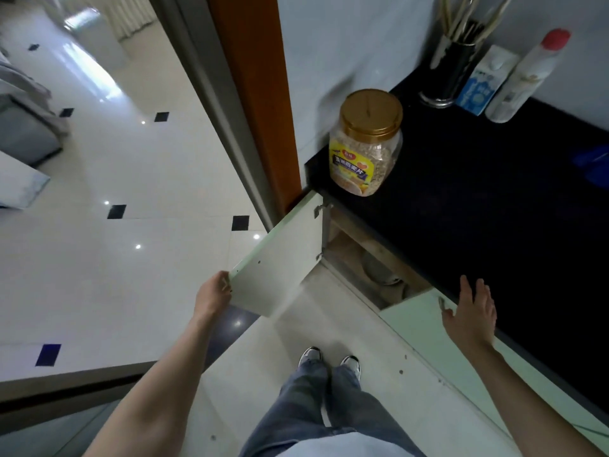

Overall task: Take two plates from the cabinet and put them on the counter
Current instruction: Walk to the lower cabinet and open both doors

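Two bare hands work at a low cabinet under a dark counter point(494, 199), seen from above. Far left lies a glossy white tiled floor point(131, 179) with small dark diamond insets, and a grey piece of furniture at the left edge. The left hand point(212, 293) is curled around the free outer edge of the pale green cabinet door point(280, 255), fingers wrapped over that edge, holding the door swung wide open toward the left. The door hangs on hinges at its right side, just below the counter's left corner. Behind it rises an orange-brown door frame point(257, 94).

Right of the door, the open cabinet point(359, 258) shows a wooden interior in shadow; a rounded grey-white shape point(379, 270) sits inside, too dim to tell whether it is a plate. No plate lies on the visible counter top.

Near the bottom centre, the person's jeans and two sneakers point(329, 361) stand on the light floor in front of the cabinet.

On the counter's left corner stands a clear jar point(365, 143) of oats with a gold lid. Further right and far, against the wall, are a dark holder of utensils point(454, 67), a blue and white carton point(484, 84), and a white bottle point(527, 77) with a red cap.

The right hand point(471, 311) is spread open, fingers extended and apart, holding nothing, over the top edge of the neighbouring closed green door point(428, 331) just below the counter's near edge.
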